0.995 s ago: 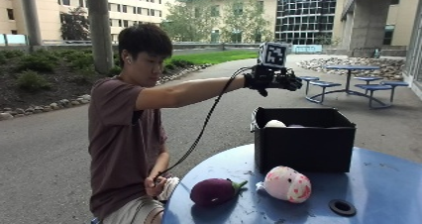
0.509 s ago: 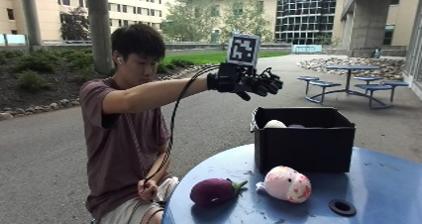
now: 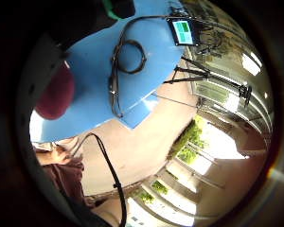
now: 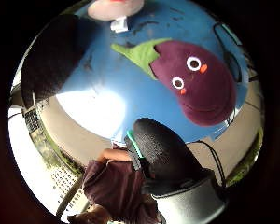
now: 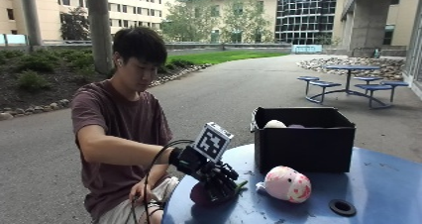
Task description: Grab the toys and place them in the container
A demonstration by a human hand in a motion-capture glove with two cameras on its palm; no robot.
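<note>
Our gloved right hand (image 5: 216,178) hovers with fingers spread, holding nothing, over the eggplant toy (image 4: 200,81) on the blue table (image 5: 382,184); we should wrap its middle before lifting toward the black box (image 5: 303,140).

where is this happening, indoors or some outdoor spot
Outdoors, probably a campus or office courtyard: a round blue table on pavement, blue picnic tables behind, multi-storey buildings and lawn.

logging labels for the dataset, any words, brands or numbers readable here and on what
None can be read.
Small screen at the blue table's edge: lit green and blue blocks, any text too blurred to read.
Black container, eggplant toy, pink toy: no lettering visible.
</note>
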